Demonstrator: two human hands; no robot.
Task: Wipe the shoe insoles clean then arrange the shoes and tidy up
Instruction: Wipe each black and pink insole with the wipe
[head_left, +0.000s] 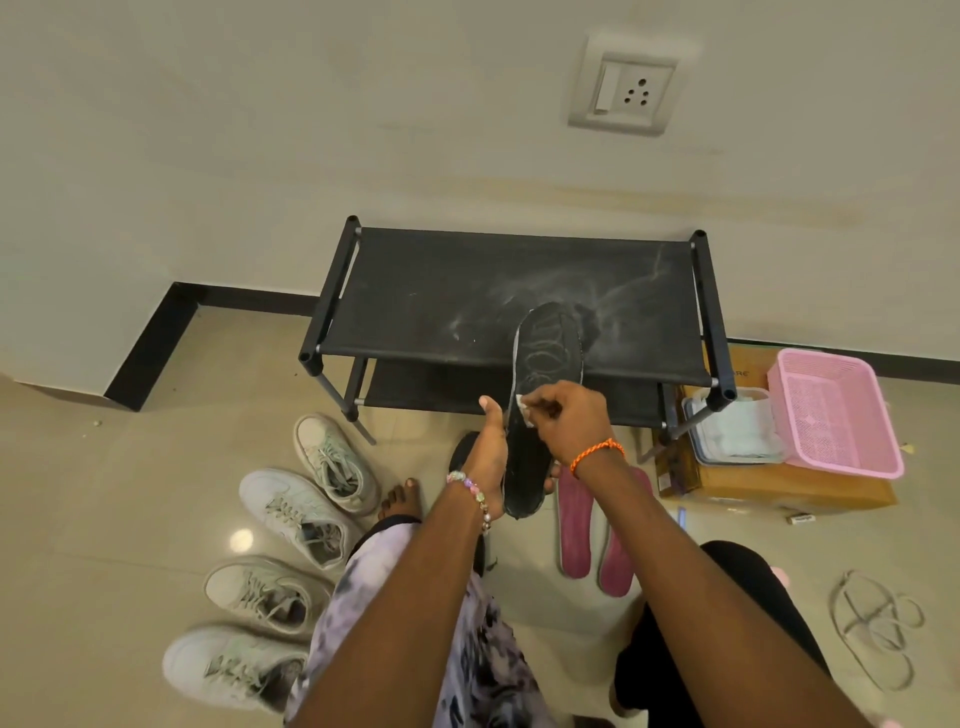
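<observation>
Your left hand (488, 457) gripped the black insole (540, 395) along its left edge, thumb up by the rim, fingers curled round behind it near the heel end. The insole was held up off the floor, toe end pointing away from you, over the front edge of the black shoe rack (509, 296). Your right hand (566, 421) pinched a small white wipe (523, 410) and pressed it on the insole's face, about midway along. Faint pale marks showed on the insole above the wipe.

The rack's top shelf had whitish dust smears, mostly on its right half. Two pink insoles (576, 525) lay side by side on the floor just below your right wrist. Four white sneakers (291, 514) sat in a rough column on the floor to your left, laces up. Another dark piece (460, 452) showed on the floor behind your left hand; couldn't tell what it was.

Right of the rack, a cardboard box (769, 488) held a pink basket (831, 410) and a clear container (737, 431) with folded pale cloth or wipes inside, touching the basket. A loose cord or lace (878, 623) lay tangled on the floor at far right. A wall socket (623, 85) was on the wall above the rack.
</observation>
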